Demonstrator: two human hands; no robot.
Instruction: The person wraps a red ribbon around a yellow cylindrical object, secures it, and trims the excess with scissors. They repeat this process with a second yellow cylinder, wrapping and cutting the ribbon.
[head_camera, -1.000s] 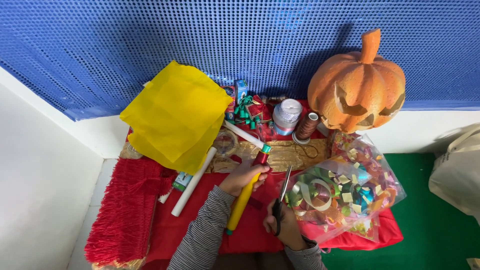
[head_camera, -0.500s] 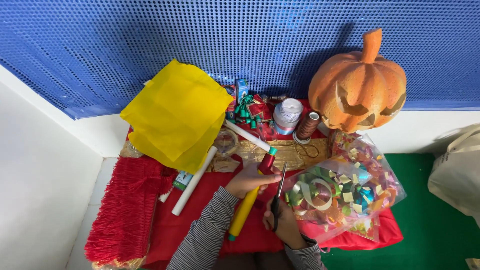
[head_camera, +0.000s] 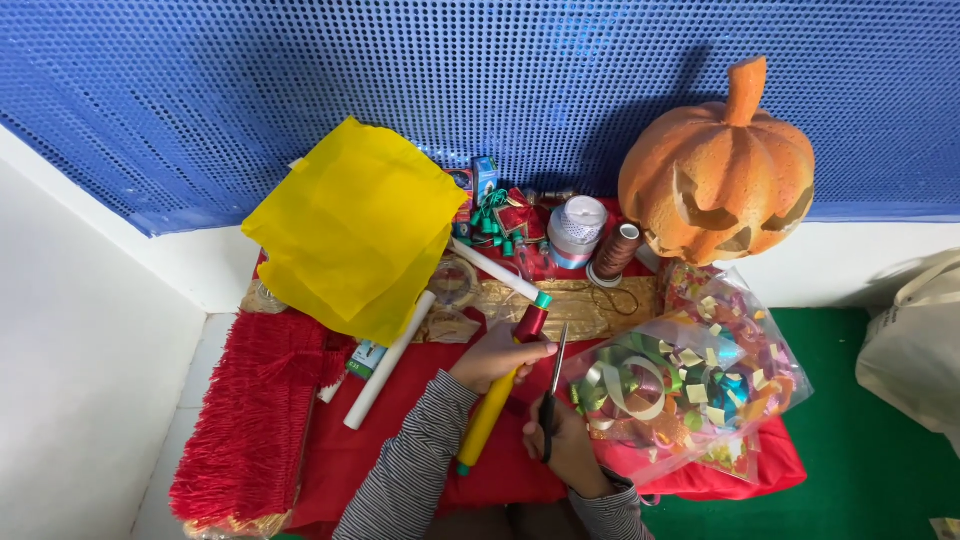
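My left hand (head_camera: 495, 355) grips a long stick-like roll (head_camera: 490, 415) that is yellow along the lower part, red near the top and green at the tip. It lies slanted over the red cloth (head_camera: 400, 440). My right hand (head_camera: 560, 445) holds black-handled scissors (head_camera: 553, 385), blades pointing up toward the roll's red end. Both sleeves are striped grey.
A yellow tissue paper sheet (head_camera: 355, 225) covers the back left. White tubes (head_camera: 390, 370) lie beside it. An orange carved pumpkin (head_camera: 720, 175), a thread spool (head_camera: 618, 252) and a tape roll (head_camera: 577, 228) stand at the back. A clear bag of coloured ribbons (head_camera: 690, 375) sits right. A red fringe (head_camera: 250, 420) hangs left.
The roll has shifted slightly to the right and upward in my left hand. The scissors have come up closer to its red end.
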